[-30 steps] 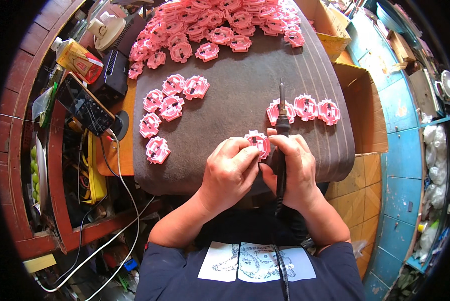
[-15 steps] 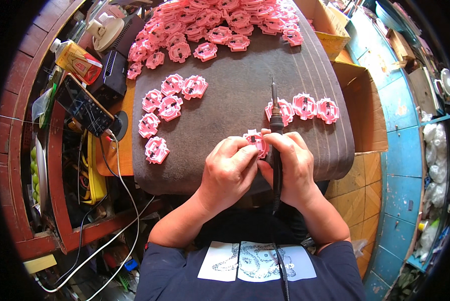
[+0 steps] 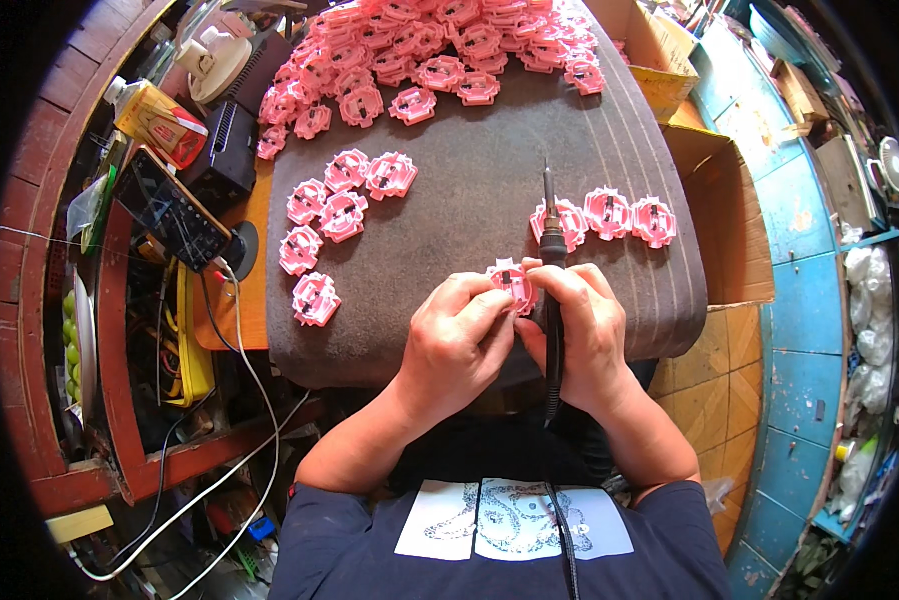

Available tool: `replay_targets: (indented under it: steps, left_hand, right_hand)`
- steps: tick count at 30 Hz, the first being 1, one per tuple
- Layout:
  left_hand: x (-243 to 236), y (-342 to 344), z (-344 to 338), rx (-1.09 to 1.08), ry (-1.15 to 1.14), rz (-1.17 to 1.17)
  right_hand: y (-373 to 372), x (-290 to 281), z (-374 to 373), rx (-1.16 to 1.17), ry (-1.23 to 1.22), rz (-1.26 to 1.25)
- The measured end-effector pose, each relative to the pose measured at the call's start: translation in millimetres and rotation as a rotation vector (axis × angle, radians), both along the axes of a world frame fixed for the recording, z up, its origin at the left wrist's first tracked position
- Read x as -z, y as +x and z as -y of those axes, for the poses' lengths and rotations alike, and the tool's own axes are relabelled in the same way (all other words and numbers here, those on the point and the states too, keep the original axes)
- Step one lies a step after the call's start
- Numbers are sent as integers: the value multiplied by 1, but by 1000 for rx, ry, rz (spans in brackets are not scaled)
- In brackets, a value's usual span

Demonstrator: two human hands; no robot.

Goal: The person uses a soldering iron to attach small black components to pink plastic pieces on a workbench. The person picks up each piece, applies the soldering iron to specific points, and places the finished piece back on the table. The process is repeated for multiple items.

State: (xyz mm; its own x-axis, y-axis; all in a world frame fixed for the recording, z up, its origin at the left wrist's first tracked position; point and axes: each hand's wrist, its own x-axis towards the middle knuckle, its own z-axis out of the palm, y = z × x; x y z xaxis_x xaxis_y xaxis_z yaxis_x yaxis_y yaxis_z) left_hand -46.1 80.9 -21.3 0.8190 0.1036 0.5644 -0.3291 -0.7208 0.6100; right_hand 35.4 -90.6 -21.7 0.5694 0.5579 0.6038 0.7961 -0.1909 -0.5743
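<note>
Between my two hands, over the near part of the mat, is a pink plastic part with a small black piece on it. My left hand pinches it from the left with thumb and fingers. A black soldering iron lies upright along my right hand, its thin metal tip pointing away from me and its cord running down across my shirt. The right thumb and fingers also reach the right edge of the part. The fingertips partly cover the part. The iron's tip is apart from it, above the mat.
Three similar pink parts form a row at the right, one partly behind the iron. Several more lie at the left, and a big pile fills the far end of the dark mat. A phone stands left; a cardboard box stands right.
</note>
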Motion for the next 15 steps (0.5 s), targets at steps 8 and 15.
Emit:
replay_targets:
  steps: [8, 15]
  left_hand:
    - [-32, 25, -46, -358, 415, -37]
    - [-30, 62, -71, -534, 645, -352]
  right_hand:
    - [-1, 1, -2, 31, 21, -5]
    - [5, -5, -7, 67, -37, 29]
